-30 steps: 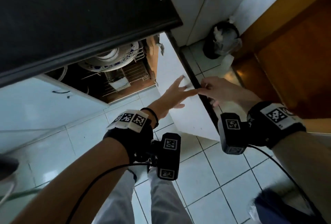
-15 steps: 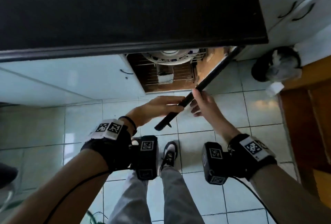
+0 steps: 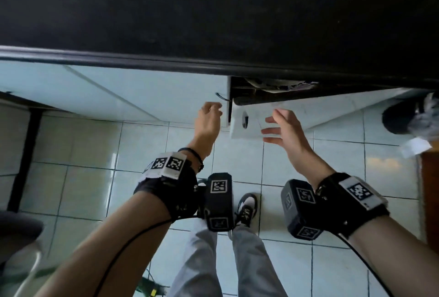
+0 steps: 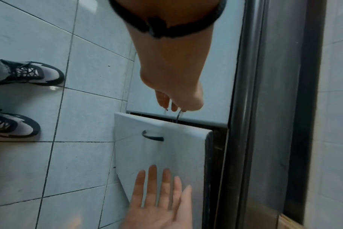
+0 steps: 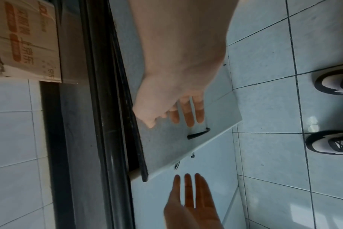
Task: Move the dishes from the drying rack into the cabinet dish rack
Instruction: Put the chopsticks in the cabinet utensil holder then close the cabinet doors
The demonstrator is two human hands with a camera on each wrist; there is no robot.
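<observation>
The white right cabinet door (image 3: 308, 114) stands almost closed under the black countertop. A narrow dark gap above it shows a sliver of a white and blue plate (image 3: 273, 84); the cabinet dish rack is otherwise hidden. My right hand (image 3: 273, 125) is open, its straight fingers (image 5: 186, 113) spread at the door's front, just beside its black handle (image 5: 198, 134). Whether they touch the door I cannot tell. My left hand (image 3: 212, 109) hangs empty with relaxed fingers (image 4: 166, 102) in front of the closed left door (image 3: 142, 92), close to that door's handle (image 3: 222, 97).
The black countertop (image 3: 213, 11) overhangs the cabinets. A black bin with a bag (image 3: 403, 116) stands on the tiled floor at the right, and a dark post (image 3: 26, 154) at the left. My shoes (image 3: 247, 206) are below the hands. A cardboard box (image 5: 25, 40) lies on the counter.
The right cabinet door has swung from wide open to nearly closed. Both hands have left its dark edge: the right one is now at its front, the left one by the left door.
</observation>
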